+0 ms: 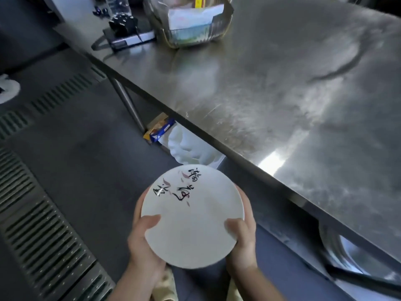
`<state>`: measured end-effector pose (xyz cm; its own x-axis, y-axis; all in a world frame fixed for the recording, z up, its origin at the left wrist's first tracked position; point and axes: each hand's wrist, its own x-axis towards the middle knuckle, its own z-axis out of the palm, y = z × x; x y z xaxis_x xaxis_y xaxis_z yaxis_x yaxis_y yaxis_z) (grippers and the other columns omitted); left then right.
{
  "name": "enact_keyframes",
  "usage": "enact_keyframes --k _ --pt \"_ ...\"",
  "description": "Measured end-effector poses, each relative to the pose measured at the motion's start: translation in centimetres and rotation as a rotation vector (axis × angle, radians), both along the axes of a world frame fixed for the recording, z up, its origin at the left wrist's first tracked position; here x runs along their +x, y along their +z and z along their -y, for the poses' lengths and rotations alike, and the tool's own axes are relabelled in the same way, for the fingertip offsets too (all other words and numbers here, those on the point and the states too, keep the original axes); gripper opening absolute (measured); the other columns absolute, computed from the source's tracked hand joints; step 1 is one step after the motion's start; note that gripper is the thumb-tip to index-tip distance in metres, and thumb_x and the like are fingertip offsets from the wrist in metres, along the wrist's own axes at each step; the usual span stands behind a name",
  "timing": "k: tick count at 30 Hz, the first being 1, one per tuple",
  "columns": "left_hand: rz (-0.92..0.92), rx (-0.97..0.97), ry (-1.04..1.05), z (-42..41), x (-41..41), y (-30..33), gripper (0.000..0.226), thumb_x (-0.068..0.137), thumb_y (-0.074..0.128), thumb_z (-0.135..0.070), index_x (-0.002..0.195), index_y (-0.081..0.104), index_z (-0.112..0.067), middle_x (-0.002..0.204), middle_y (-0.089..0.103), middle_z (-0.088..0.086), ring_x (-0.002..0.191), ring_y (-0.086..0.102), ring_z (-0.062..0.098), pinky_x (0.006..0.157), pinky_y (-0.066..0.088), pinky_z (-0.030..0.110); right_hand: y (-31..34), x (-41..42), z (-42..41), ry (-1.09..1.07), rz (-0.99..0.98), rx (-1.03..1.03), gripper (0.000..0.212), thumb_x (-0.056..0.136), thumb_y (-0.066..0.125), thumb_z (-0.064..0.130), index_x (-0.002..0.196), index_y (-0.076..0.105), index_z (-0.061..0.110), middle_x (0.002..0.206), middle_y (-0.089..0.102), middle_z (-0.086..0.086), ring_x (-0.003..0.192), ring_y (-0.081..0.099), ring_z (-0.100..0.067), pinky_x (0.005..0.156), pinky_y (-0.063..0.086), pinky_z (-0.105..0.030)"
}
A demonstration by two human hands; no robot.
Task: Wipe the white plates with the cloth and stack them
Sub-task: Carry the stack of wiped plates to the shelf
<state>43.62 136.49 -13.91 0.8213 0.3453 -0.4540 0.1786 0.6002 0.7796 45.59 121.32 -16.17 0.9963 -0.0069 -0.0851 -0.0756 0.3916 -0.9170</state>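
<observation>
Head view: both hands, left hand (142,237) and right hand (242,235), hold a white plate (193,216) by its sides. Beyond it stands a shiny metal table (282,94); a dark floor (86,148) lies below.

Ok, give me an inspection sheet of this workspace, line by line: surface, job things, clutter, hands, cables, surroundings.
Surface: steel table, bare and smeared near its front edge.
Job's things: white plate with black brush lettering, held off the table over the floor; more white plates under the table; a patterned cloth shows below the left wrist.
Clutter: glass container with papers, black device at the far end.
Hands: left hand and right hand grip the plate's edges.
Cables: dark cable by the device.
Surroundings: floor drain grate, blue box under the table.
</observation>
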Motion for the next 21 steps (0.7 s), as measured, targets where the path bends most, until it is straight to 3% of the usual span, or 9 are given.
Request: enact_keyframes --k 3,12,15,17,19,21 --pt "-0.01 -0.027 -0.019 -0.4 0.9 -4.4 0.072 0.061 0.043 -0.011 0.131 0.053 -0.004 0.117 0.064 0.023 0.103 0.06 0.042 0.082 0.05 0.052 -4.2 0.1 -0.2 -0.03 -0.003 0.004 0.067 0.064 0.052 0.027 0.129 0.053 0.01 0.118 0.063 -0.015 0.107 0.062 -0.031 0.078 0.053 -0.034" --pt "-0.046 -0.064 -0.166 1.5 3.7 -17.9 0.054 0.059 0.048 -0.014 0.11 0.066 -0.014 0.097 0.073 0.013 0.083 0.071 0.029 0.058 0.058 0.036 -17.2 0.7 2.1 -0.196 -0.068 -0.107 0.073 0.056 0.054 0.032 0.127 0.057 0.017 0.117 0.063 -0.013 0.107 0.06 -0.031 0.076 0.054 -0.03" --pt "-0.032 -0.069 -0.215 3.4 5.2 -22.0 0.079 0.049 0.058 -0.02 0.126 0.056 0.001 0.114 0.064 0.028 0.099 0.065 0.044 0.075 0.058 0.051 -21.6 1.5 3.6 -0.248 -0.085 -0.118 0.072 0.058 0.053 0.033 0.127 0.056 0.016 0.12 0.06 -0.016 0.111 0.056 -0.035 0.078 0.053 -0.033" --pt "-0.051 -0.074 -0.226 4.8 6.5 -25.0 0.091 0.045 0.061 -0.025 0.129 0.052 0.008 0.116 0.062 0.032 0.105 0.061 0.047 0.082 0.056 0.049 -24.6 2.4 4.8 -0.268 -0.091 -0.133 0.071 0.057 0.052 0.032 0.126 0.056 0.016 0.118 0.059 -0.02 0.111 0.054 -0.041 0.083 0.049 -0.044" --pt "-0.055 -0.057 -0.248 6.0 7.9 -28.3 0.07 0.051 0.058 -0.02 0.117 0.059 0.004 0.099 0.07 0.022 0.094 0.063 0.04 0.065 0.057 0.034 -27.7 3.3 6.3 -0.31 -0.097 -0.152 0.07 0.056 0.051 0.031 0.124 0.058 0.017 0.118 0.059 -0.022 0.111 0.052 -0.044 0.088 0.044 -0.051" --pt "-0.018 -0.039 -0.289 7.3 9.3 -31.1 0.058 0.06 0.051 -0.017 0.115 0.063 -0.001 0.097 0.073 0.018 0.093 0.065 0.038 0.064 0.057 0.031 -30.7 4.4 7.7 -0.357 -0.102 -0.145 0.069 0.056 0.051 0.031 0.123 0.059 0.017 0.119 0.059 -0.023 0.112 0.052 -0.044 0.09 0.042 -0.053"
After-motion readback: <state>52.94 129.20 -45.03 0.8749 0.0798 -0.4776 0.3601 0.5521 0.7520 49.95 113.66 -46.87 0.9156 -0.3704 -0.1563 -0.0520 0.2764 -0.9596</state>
